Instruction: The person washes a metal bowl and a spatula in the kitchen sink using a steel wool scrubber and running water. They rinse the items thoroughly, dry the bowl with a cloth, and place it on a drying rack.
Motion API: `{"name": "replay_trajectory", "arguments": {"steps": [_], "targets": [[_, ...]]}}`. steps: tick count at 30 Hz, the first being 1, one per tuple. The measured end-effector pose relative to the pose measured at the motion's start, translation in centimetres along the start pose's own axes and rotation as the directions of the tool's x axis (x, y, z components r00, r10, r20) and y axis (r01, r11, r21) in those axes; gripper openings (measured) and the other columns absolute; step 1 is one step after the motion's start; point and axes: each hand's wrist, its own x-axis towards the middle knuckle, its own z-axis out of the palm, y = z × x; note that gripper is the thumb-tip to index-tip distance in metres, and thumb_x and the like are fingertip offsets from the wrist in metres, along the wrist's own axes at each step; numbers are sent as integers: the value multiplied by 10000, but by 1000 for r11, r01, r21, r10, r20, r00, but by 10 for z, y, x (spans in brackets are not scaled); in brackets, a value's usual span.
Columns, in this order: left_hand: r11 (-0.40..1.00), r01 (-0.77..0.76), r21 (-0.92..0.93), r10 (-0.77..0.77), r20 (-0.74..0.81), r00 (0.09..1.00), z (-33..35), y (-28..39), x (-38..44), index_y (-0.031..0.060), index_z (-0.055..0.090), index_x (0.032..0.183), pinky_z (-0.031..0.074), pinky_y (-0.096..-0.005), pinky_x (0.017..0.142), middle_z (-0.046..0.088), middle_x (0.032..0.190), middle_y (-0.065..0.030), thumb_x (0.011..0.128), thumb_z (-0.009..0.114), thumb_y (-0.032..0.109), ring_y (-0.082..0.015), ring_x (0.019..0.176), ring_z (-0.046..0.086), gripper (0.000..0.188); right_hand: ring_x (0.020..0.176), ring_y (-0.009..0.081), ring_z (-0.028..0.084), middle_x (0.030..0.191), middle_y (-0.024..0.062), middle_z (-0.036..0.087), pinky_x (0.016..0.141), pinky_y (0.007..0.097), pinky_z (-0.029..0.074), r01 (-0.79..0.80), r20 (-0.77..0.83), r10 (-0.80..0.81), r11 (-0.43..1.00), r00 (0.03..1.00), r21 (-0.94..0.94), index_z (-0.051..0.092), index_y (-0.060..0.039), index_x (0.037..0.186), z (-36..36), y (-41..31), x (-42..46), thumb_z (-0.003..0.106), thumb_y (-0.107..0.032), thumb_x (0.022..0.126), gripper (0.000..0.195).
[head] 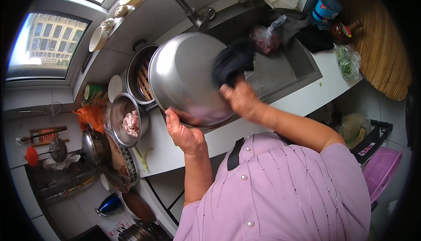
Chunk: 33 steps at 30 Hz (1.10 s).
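A large stainless steel basin or pot (pixel 187 79) is tilted over the counter and the sink's near edge, its rounded outside turned up towards me. My left hand (pixel 185 135) grips its rim at the lower left, thumb on the outer side. In my right hand (pixel 242 98) is a bunched dark cloth (pixel 235 60), pressed to the right side of the metal; both are blurred. Left of the basin stands a steel pot (pixel 131 76) with a slatted rack (pixel 143 81) inside. The inside of the large basin is hidden.
A steel bowl (pixel 116 122) holds pale pink raw meat (pixel 131 123). In the sink (pixel 276 73) lies a plastic bag of dark red contents (pixel 265 38), under the faucet's (pixel 197 19) right side. A bagged green vegetable (pixel 348 62) and a round woven mat (pixel 378 43) are at right.
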Motion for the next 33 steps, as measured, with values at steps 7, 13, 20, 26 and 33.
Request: {"name": "replay_trajectory", "arguments": {"steps": [7,13,20,26,33], "targets": [[998,-6,-56,4,-20,1000,8,-2,0,74,610,976,462,-269,850,624,911,23,1022,495,284,-96,864,567,244,987,410,529,1027,266,568,865,472,427,329,12,-338,907,941,-263,609,6,1011,17,-24,83,489,-376,963,403],[990,13,-140,-8,40,999,-2,11,-5,54,628,1053,471,-300,923,656,1046,-9,1019,499,250,-122,973,594,237,1078,434,556,1088,299,615,932,466,424,-421,65,451,868,890,-264,651,28,989,-40,110,99,378,-488,968,584],[987,-156,-36,160,254,954,-11,-2,-10,40,651,1037,492,-275,842,676,991,-31,996,547,174,-124,887,620,174,730,120,513,783,15,575,688,297,435,-493,-114,512,856,852,157,594,-34,822,-80,98,17,555,-329,962,329],[471,-795,384,308,772,556,33,-16,-17,24,539,754,375,-339,466,461,627,-102,832,658,-8,-259,505,477,146,708,28,395,775,-87,467,647,230,386,-447,189,410,745,892,494,577,-112,856,-123,-26,10,564,-383,983,300],[411,-882,230,201,921,333,48,-49,-23,53,492,726,426,-357,470,493,614,-81,766,685,40,-258,523,538,198,993,154,596,1120,54,623,846,310,504,-615,289,570,537,769,578,550,-57,1244,-135,-28,0,556,-536,932,571]]}}
